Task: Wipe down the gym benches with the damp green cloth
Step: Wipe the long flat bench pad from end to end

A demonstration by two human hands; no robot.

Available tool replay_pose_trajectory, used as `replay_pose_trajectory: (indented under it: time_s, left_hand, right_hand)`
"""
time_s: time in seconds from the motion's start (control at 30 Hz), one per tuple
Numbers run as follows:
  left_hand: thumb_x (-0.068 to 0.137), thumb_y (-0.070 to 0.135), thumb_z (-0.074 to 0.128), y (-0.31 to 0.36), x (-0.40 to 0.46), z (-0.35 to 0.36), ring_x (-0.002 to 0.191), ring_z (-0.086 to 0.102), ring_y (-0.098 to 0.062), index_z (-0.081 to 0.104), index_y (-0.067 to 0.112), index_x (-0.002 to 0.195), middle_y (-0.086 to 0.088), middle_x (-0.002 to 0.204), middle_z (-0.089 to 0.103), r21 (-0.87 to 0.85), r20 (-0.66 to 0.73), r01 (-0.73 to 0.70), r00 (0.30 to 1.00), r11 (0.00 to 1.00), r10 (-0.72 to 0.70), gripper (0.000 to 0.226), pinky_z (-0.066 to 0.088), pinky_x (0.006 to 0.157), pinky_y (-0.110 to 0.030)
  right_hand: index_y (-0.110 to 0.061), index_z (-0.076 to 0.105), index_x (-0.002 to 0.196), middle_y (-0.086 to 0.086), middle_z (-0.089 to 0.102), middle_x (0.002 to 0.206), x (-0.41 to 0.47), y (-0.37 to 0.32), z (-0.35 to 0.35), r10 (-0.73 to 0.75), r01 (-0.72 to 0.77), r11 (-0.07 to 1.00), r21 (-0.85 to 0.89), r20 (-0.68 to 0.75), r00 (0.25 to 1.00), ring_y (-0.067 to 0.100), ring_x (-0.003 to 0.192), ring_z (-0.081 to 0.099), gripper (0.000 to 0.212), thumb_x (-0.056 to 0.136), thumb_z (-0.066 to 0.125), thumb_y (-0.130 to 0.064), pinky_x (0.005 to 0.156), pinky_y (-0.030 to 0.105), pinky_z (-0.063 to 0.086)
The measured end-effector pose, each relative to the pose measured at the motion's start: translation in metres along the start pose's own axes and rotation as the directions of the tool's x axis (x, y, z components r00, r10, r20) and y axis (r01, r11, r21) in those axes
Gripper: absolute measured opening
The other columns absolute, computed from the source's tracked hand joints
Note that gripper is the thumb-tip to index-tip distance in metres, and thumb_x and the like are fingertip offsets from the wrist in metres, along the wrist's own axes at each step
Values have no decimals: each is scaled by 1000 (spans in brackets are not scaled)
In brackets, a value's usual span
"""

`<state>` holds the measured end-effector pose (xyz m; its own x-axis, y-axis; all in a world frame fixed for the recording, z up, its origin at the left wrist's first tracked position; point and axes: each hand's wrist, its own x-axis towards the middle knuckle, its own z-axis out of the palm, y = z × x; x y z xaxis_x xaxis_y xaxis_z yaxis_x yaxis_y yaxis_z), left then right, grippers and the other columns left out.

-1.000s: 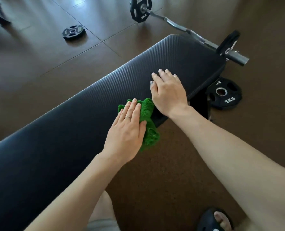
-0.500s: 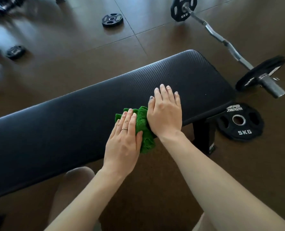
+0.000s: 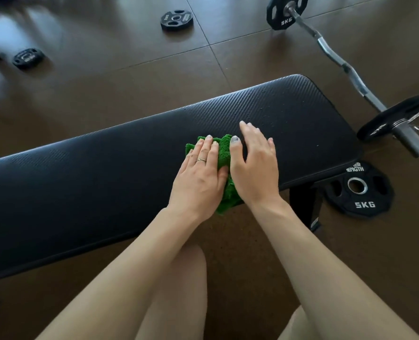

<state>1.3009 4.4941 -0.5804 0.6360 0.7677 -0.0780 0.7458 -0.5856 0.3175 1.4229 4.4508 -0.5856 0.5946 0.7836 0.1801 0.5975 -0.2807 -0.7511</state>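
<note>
The left hand (image 3: 200,177) lay flat with straight fingers on the green cloth (image 3: 224,149), pressing it onto the bench (image 3: 105,173). The right hand (image 3: 255,163), fingers relaxed, rested on the bench just beside the cloth. A weight plate (image 3: 359,190) lay on the floor near the bench's end.

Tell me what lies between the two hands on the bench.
Head view: the green cloth bunches between left hand and right hand.
</note>
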Motion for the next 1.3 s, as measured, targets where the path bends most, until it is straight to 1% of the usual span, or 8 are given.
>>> replay_pose_trajectory:
  time_s: [0.1,0.17,0.27,0.4,0.7,0.93,1.1,1.3]
  left_hand:
    - [111,41,28,-18,11,-24,156,6,-3,26,21,162,9,171,14,-192,110,-39,992,981,61,55,0,121,-16]
    - [111,32,37,-42,22,-41,150,25,0,44,23,155,11,165,33,-326,57,-52,996,944,75,46,12,119,-14]
    - [107,26,45,-82,39,-48,141,45,-16,54,16,147,1,153,51,-203,-260,-12,965,979,-42,42,30,117,-28]
    - [104,33,44,-93,47,-29,147,36,-22,52,16,147,-2,155,47,-33,-233,30,972,999,-37,47,27,124,-44]
    - [102,30,46,-98,47,-23,146,35,-24,54,17,143,-2,153,47,-17,-251,-3,968,1000,-1,43,25,124,-43]
    - [101,28,47,-97,47,-25,145,36,-28,55,15,141,-6,152,48,-28,-245,-13,969,1000,6,42,24,124,-47]
    - [101,27,47,-96,48,-23,144,37,-29,55,14,139,-7,150,49,-6,-248,-19,969,1000,17,41,26,122,-48]
    - [103,27,46,-97,46,-25,147,33,-27,52,14,143,-5,153,45,-12,-232,-15,973,1000,12,43,20,124,-46]
  right_hand:
    - [-11,48,151,8,46,158,-31,-11,-2,-151,153,982,-114,26,988,19,151,33,51,106,34,-32,127,43,20]
    - [-9,46,152,11,40,161,-53,-18,7,-210,232,937,-261,108,972,23,153,30,52,107,32,-32,126,44,22]
    - [-6,39,155,20,26,165,-65,-31,23,-146,226,841,-491,197,970,34,155,22,63,105,32,-43,126,50,22]
    - [-6,36,155,31,26,161,-55,-56,42,-2,129,753,-645,194,981,48,151,20,69,103,35,-52,125,58,16]
    - [-27,39,157,11,27,166,-23,-28,29,-42,176,717,-674,211,977,35,153,22,55,107,23,-44,126,51,19]
    - [-33,32,159,5,19,170,19,-9,17,163,-84,705,-704,47,985,33,156,12,57,106,19,-48,127,48,16]
    - [-34,36,157,0,24,169,-64,-56,43,129,-39,796,-604,106,986,29,157,12,53,106,31,-43,127,45,15]
    - [-38,32,158,2,25,169,-48,-33,22,36,143,745,-652,253,967,30,156,16,51,109,23,-46,127,48,16]
